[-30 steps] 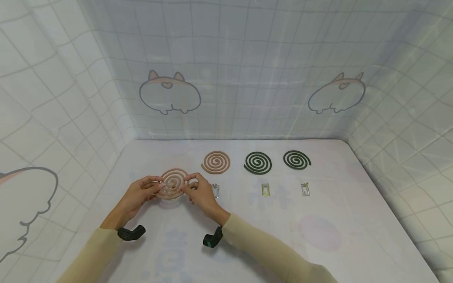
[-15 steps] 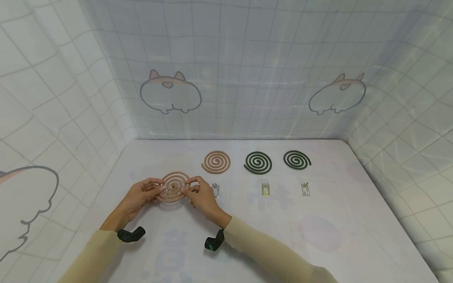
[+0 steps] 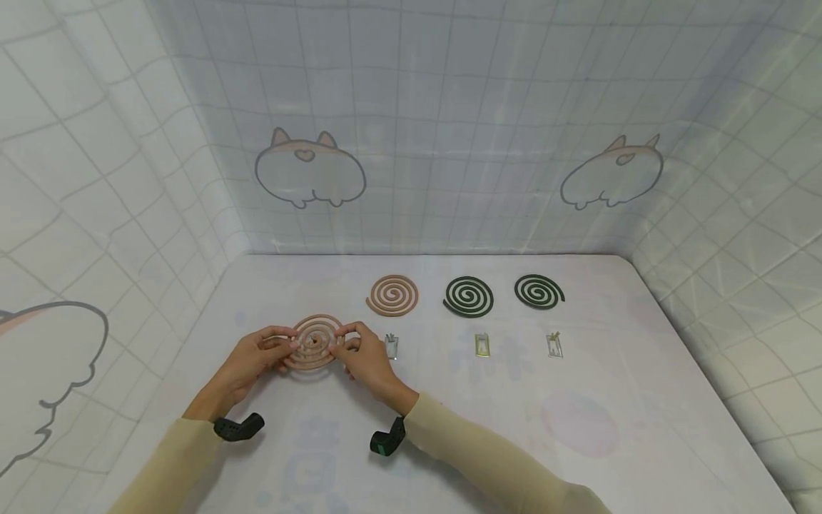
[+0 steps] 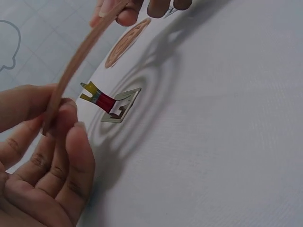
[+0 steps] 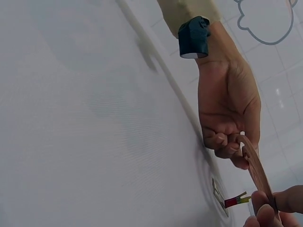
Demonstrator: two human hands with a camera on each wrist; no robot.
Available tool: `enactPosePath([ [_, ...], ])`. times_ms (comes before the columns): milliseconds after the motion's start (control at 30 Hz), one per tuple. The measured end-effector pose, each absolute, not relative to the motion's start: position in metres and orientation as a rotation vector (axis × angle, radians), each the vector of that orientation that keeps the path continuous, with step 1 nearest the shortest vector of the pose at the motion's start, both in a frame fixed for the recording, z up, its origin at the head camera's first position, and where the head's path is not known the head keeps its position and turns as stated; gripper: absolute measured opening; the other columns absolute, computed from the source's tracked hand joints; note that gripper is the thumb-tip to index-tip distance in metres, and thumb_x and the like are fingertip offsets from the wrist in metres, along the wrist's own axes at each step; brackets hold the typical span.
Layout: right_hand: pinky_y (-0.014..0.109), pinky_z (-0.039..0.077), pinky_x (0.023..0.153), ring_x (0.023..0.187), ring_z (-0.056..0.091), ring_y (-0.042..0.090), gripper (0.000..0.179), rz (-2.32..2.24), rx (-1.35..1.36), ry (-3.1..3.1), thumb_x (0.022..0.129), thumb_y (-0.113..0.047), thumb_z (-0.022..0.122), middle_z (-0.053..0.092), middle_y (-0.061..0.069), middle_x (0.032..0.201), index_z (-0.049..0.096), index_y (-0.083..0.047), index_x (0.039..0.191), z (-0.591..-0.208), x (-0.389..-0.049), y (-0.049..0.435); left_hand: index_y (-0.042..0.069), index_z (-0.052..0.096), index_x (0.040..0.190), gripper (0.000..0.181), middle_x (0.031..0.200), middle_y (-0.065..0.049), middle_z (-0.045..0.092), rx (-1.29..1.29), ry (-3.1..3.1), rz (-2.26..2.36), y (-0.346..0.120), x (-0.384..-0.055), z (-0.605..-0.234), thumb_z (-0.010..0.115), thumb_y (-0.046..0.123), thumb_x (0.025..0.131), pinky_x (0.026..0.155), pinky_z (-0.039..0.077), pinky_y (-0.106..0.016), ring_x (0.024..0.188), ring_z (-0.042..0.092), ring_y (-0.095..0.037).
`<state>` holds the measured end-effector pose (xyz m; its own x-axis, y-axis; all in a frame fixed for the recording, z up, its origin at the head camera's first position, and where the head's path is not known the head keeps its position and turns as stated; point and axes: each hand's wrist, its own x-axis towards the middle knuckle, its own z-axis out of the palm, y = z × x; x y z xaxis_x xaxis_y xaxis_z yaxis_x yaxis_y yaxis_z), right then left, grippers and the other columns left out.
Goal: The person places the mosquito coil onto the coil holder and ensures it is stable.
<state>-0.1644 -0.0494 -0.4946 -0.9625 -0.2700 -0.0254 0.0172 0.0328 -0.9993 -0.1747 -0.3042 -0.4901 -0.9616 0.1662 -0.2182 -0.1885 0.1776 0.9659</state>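
The held coil (image 4: 78, 56) is up off the worktop (image 3: 488, 442) on the person's left, above a small stand (image 4: 112, 105). The left hand (image 3: 252, 357) pinches one side of its rim between thumb and fingers, and the right hand (image 3: 369, 358) pinches the opposite side the same way. Gripping both sides probably spreads the load, since such a thin spiral could sag or snap, and it leaves the middle free over the stand. There a red and yellow prong (image 4: 99, 96) slants up with its forked tip toward the coil; whether the two touch at the centre cannot be told. Farther right, a brown coil (image 3: 393, 295), a green coil (image 3: 468, 296) and another green coil (image 3: 539, 291) lie flat, well apart. Nearer the person sit a silver stand (image 3: 392, 346), a yellow stand (image 3: 482, 345) and a third stand (image 3: 554, 345), one roughly before each coil, apparently to pair them.
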Motion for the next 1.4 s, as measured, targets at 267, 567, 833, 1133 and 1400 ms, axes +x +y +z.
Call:
enactPosePath([
  [267, 0.023, 0.043, 0.044, 0.053, 0.054, 0.016, 0.026, -2.046, -0.274, 2.127, 0.099, -0.014, 0.071, 0.073, 0.017, 0.089, 0.063, -0.013, 0.124, -0.4951, -0.1681, -0.0538, -0.006, 0.057, 0.13, 0.039, 0.099, 0.0, 0.072, -0.006, 2.165, 1.93, -0.3045, -0.1745, -0.4915, 0.07, 0.015, 0.1, 0.071, 0.059, -0.03, 0.081, 0.069, -0.013],
  [567, 0.023, 0.042, 0.043, 0.05, 0.052, 0.013, 0.025, -2.013, -0.268, 2.137, 0.1, -0.015, 0.07, 0.074, 0.008, 0.085, 0.064, -0.012, 0.124, -0.5004, -0.1707, -0.0546, -0.006, 0.053, 0.134, 0.044, 0.107, -0.001, 0.073, -0.059, 2.112, 1.912, -0.3042, -0.1736, -0.4963, 0.07, 0.017, 0.101, 0.081, 0.06, -0.028, 0.094, 0.071, -0.014],
  [833, 0.023, 0.044, 0.045, 0.052, 0.054, 0.014, 0.026, -2.07, -0.3, 2.141, 0.099, -0.014, 0.071, 0.072, 0.005, 0.083, 0.064, -0.013, 0.124, -0.4958, -0.1714, -0.0531, -0.005, 0.052, 0.135, 0.042, 0.109, 0.0, 0.073, -0.028, 2.076, 1.975, -0.3027, -0.1765, -0.4963, 0.068, 0.017, 0.102, 0.084, 0.06, -0.029, 0.099, 0.072, -0.014],
  [1133, 0.024, 0.044, 0.045, 0.053, 0.055, 0.017, 0.026, -2.049, -0.277, 2.142, 0.1, -0.015, 0.07, 0.071, 0.009, 0.085, 0.063, -0.011, 0.125, -0.4973, -0.1717, -0.0504, -0.006, 0.051, 0.136, 0.045, 0.108, -0.003, 0.072, -0.061, 2.063, 1.965, -0.2977, -0.1783, -0.4969, 0.069, 0.016, 0.101, 0.085, 0.061, -0.033, 0.098, 0.071, -0.016],
  [1400, 0.024, 0.043, 0.045, 0.053, 0.055, 0.02, 0.027, -2.068, -0.286, 2.144, 0.1, -0.016, 0.07, 0.072, 0.016, 0.089, 0.063, -0.012, 0.126, -0.4948, -0.1726, -0.0523, -0.008, 0.049, 0.137, 0.046, 0.109, -0.003, 0.071, -0.039, 2.049, 1.976, -0.2993, -0.1776, -0.4961, 0.067, 0.015, 0.102, 0.085, 0.061, -0.032, 0.098, 0.071, -0.014],
])
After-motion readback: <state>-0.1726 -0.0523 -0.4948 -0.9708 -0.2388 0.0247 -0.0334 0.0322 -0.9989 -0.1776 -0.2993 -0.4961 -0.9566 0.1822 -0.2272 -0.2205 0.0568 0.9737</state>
